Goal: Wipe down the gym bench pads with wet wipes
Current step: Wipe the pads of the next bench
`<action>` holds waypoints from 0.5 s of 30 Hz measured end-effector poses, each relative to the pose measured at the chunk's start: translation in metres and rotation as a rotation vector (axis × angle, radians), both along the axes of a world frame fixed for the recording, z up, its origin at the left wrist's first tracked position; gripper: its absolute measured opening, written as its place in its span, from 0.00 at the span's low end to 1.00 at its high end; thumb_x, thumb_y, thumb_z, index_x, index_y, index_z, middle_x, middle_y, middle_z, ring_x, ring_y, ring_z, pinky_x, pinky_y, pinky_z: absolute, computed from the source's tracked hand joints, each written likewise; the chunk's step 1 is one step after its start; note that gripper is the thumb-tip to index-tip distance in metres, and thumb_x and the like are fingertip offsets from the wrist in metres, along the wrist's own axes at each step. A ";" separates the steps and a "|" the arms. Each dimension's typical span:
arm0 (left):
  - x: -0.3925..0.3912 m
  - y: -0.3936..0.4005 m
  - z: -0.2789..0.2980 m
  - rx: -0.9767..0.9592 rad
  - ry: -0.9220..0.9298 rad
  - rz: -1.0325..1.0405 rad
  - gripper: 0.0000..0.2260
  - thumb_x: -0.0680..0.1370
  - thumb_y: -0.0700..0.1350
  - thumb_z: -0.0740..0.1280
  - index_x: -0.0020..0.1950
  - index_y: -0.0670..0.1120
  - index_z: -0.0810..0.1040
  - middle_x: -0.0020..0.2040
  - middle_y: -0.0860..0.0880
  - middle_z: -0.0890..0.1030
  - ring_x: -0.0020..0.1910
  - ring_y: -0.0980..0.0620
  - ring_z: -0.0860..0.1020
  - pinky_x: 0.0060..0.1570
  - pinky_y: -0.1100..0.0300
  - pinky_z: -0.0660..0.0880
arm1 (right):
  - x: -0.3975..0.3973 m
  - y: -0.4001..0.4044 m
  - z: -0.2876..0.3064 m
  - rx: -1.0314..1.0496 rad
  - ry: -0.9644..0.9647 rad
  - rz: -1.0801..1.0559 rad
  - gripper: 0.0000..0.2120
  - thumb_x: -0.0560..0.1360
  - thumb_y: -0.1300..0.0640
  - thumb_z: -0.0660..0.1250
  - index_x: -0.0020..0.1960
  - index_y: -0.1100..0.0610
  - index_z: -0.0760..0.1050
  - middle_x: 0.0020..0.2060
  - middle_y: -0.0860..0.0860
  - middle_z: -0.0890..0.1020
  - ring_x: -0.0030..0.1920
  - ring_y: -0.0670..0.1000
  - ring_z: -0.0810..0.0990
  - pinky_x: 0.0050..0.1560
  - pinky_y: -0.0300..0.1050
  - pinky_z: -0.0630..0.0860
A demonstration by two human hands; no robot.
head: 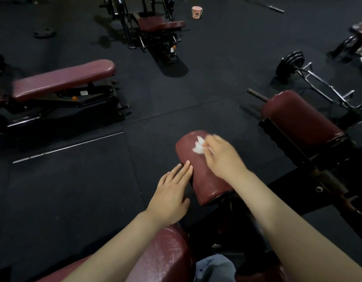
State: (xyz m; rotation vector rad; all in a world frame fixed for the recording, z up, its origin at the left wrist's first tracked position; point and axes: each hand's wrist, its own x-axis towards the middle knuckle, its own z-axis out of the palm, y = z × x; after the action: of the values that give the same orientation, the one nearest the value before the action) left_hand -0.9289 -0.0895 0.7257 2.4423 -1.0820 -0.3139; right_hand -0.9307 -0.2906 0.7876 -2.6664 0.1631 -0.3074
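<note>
A maroon roller pad [200, 176] juts out in front of me at the centre of the head view. My right hand [220, 157] lies on its top and presses a white wet wipe [198, 146] against the far end; the fingers are blurred by motion. My left hand [172, 192] lies flat with straight fingers against the pad's left side. A larger maroon pad [165, 253] sits under my left forearm at the bottom.
Another maroon pad [300, 117] on a black frame stands to the right. A maroon flat bench [62, 80] is at the left, a machine seat [159, 24] at the back, a pink bucket [197, 12] beyond it. A loaded barbell [291, 63] lies on the black rubber floor.
</note>
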 end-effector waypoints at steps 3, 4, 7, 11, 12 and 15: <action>0.001 0.003 -0.006 0.000 0.019 -0.018 0.41 0.73 0.44 0.62 0.81 0.54 0.44 0.79 0.60 0.39 0.78 0.59 0.38 0.77 0.54 0.44 | -0.093 -0.011 -0.005 0.041 0.034 0.051 0.04 0.78 0.59 0.61 0.45 0.55 0.69 0.44 0.47 0.76 0.44 0.52 0.79 0.43 0.52 0.75; 0.002 0.005 -0.008 0.012 0.023 -0.018 0.40 0.73 0.44 0.61 0.81 0.53 0.44 0.79 0.60 0.40 0.78 0.58 0.39 0.78 0.53 0.45 | -0.114 -0.012 -0.006 0.060 0.054 0.071 0.03 0.78 0.57 0.61 0.45 0.53 0.69 0.43 0.44 0.75 0.43 0.48 0.78 0.43 0.51 0.75; 0.004 0.009 -0.006 0.096 -0.036 -0.014 0.39 0.74 0.45 0.61 0.81 0.51 0.46 0.81 0.56 0.42 0.79 0.54 0.38 0.78 0.48 0.43 | -0.096 -0.011 -0.004 0.055 0.032 0.083 0.05 0.77 0.55 0.60 0.44 0.54 0.70 0.41 0.46 0.74 0.41 0.49 0.77 0.42 0.51 0.73; 0.006 -0.008 0.008 0.048 -0.244 0.038 0.40 0.70 0.48 0.58 0.81 0.46 0.50 0.81 0.51 0.47 0.79 0.52 0.39 0.77 0.47 0.40 | 0.027 -0.008 -0.001 0.043 -0.024 -0.037 0.04 0.78 0.64 0.62 0.45 0.63 0.73 0.45 0.58 0.77 0.46 0.60 0.77 0.47 0.53 0.72; 0.005 -0.014 0.010 0.031 -0.242 0.026 0.40 0.70 0.47 0.57 0.81 0.46 0.49 0.81 0.51 0.46 0.79 0.52 0.38 0.77 0.47 0.40 | 0.053 -0.008 0.000 0.034 -0.014 -0.065 0.04 0.78 0.64 0.61 0.47 0.63 0.73 0.47 0.59 0.78 0.48 0.60 0.77 0.47 0.51 0.72; 0.001 -0.022 0.006 0.059 -0.202 0.011 0.41 0.72 0.42 0.60 0.81 0.47 0.41 0.81 0.52 0.40 0.78 0.53 0.35 0.77 0.48 0.40 | 0.076 -0.011 0.003 -0.009 0.045 -0.090 0.04 0.78 0.63 0.59 0.47 0.61 0.73 0.48 0.57 0.78 0.49 0.57 0.77 0.47 0.47 0.69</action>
State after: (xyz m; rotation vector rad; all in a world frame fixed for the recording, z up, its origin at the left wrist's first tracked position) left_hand -0.9281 -0.1114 0.7318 2.5753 -1.1560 -0.0978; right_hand -0.8544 -0.3013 0.7903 -2.6810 0.2969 -0.2766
